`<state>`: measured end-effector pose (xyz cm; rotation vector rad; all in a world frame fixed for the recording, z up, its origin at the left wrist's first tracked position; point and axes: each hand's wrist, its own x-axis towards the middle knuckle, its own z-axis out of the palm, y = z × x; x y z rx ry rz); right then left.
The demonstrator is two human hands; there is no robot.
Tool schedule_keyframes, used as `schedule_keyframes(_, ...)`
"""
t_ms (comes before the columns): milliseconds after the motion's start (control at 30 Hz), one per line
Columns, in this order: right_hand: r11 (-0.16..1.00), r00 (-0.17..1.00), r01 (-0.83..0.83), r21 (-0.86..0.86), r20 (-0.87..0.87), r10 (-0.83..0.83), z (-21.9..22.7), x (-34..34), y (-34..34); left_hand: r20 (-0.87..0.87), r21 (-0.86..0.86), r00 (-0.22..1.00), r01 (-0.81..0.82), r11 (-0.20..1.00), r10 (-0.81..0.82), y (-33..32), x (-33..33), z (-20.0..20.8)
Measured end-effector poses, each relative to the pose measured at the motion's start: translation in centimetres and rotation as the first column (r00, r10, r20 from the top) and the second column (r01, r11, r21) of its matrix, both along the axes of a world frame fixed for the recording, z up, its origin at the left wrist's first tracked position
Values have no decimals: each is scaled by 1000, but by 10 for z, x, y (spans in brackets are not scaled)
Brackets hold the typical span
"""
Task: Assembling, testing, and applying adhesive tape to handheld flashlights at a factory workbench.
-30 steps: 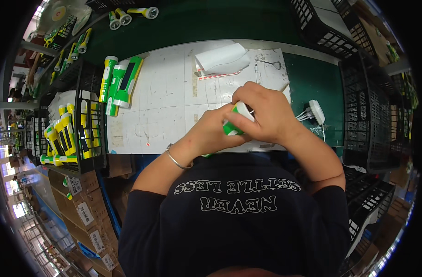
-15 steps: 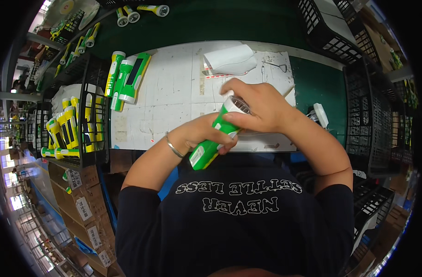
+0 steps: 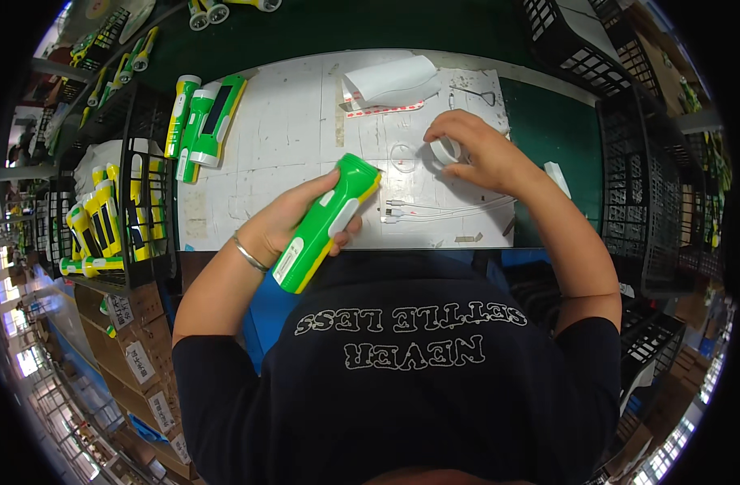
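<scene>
My left hand (image 3: 301, 206) is wrapped round a green and yellow flashlight (image 3: 325, 222), tilted with its uncapped head end up and to the right. My right hand (image 3: 487, 153), over the right part of the white work sheet, grips a white flashlight head ring (image 3: 447, 151) between thumb and fingers. A clear round disc (image 3: 403, 158), probably a lens, lies on the sheet between my hands. Below it run white charging cables (image 3: 443, 212) with their plugs at the left. A white plastic part (image 3: 557, 179) is partly covered by my right forearm.
Several green flashlights (image 3: 196, 125) lie at the sheet's left. A black basket (image 3: 148, 210) of yellow flashlights stands left, with a black crate (image 3: 641, 194) on the right. A white pouch (image 3: 390, 81) and a small wire tool (image 3: 477, 95) lie toward the back.
The white head ring has come off the flashlight and is in my right hand. My hands have parted, the flashlight moving left. The clear disc and cables now show on the sheet.
</scene>
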<state>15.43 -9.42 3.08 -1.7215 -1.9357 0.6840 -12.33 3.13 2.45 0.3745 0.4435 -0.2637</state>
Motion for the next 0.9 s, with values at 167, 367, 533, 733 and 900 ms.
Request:
schedule_keyframes(167,968,982,5,253,181,-52,-1,-14,-6,151,718,978,-210,663,146,-7,5,19)
schedule_keyframes(367,891,994,-89,445,-15,107,55,-66,2,345,922,931,-360,144,120,-31,14,19)
schedule_keyframes(533,874,985,-157,459,5,174,65,-70,9,475,867,876,-481,126,76,-34,21,8)
schedule_keyframes(733,889,971,-219,402,184,156,62,-73,10,501,858,865,-502,113,38,-28,19,9)
schedule_keyframes(900,903,987,-161,399,89,137,52,-85,9,566,796,817,-576,185,107,-28,18,-2)
